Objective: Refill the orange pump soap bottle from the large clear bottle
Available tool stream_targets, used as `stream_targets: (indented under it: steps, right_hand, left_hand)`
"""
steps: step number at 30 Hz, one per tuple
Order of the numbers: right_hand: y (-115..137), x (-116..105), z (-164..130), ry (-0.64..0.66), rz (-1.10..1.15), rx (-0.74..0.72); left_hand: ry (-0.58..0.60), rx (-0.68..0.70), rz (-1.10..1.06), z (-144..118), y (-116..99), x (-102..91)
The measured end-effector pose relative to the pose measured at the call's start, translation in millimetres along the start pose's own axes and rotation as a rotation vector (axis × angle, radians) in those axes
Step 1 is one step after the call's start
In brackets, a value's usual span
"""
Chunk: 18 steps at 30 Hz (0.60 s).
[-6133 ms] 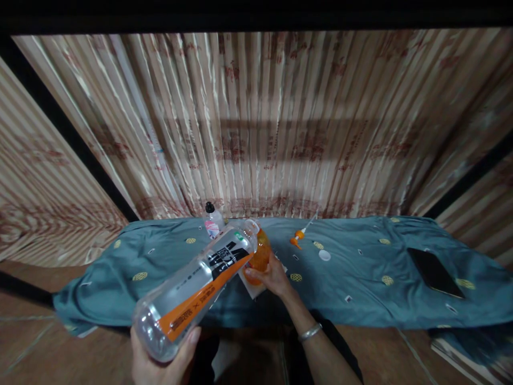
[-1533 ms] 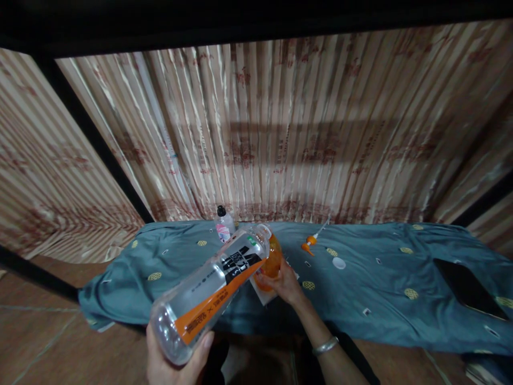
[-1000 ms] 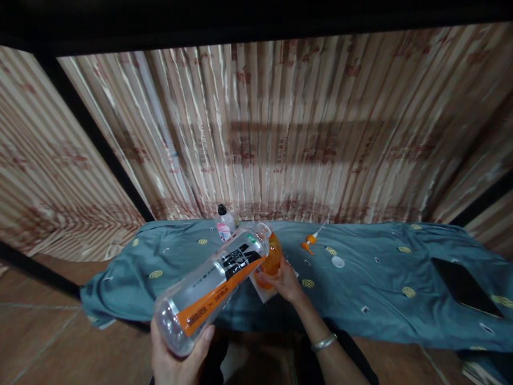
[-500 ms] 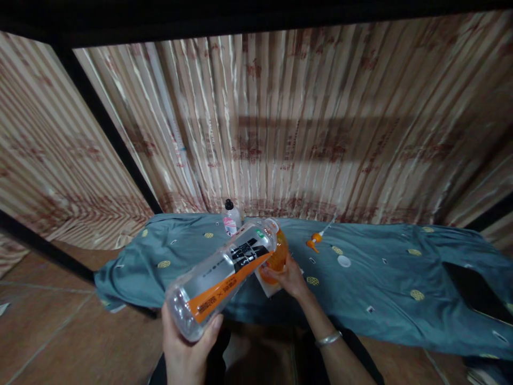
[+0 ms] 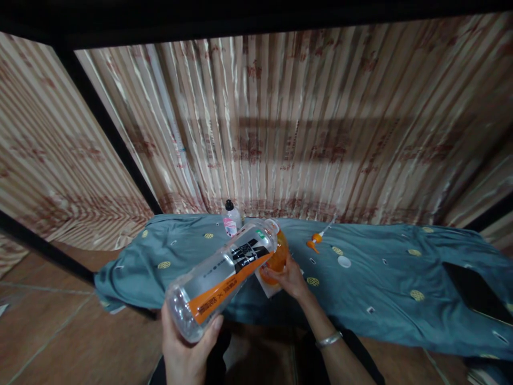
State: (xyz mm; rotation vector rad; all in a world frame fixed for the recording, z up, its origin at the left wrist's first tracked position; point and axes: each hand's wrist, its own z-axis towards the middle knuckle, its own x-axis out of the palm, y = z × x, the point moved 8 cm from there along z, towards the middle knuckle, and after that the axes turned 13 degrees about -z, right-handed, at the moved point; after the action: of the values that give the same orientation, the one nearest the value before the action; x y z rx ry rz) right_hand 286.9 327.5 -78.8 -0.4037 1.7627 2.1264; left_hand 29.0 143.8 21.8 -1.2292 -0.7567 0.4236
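My left hand is wrapped round the base of a large clear plastic bottle with an orange and black label. The bottle is tilted, its neck at the upper right against the top of an orange bottle. My right hand grips that orange bottle, with a silver bangle on the wrist. Whether liquid is flowing between them I cannot tell. Under the orange bottle lies a white, paper-like sheet. An orange pump head with a clear tube lies to the right.
A small clear bottle with a black cap stands at the back. A white round disc and a black tablet-like slab lie to the right on the green cloth. Black frame posts and a striped curtain surround it.
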Motion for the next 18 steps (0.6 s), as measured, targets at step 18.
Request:
stream_targets:
  steps: [18]
  right_hand:
    - [2, 1, 1, -0.015, 0.022, -0.033]
  left_hand:
    - [-0.036, 0.025, 0.054, -1, -8, 1.2]
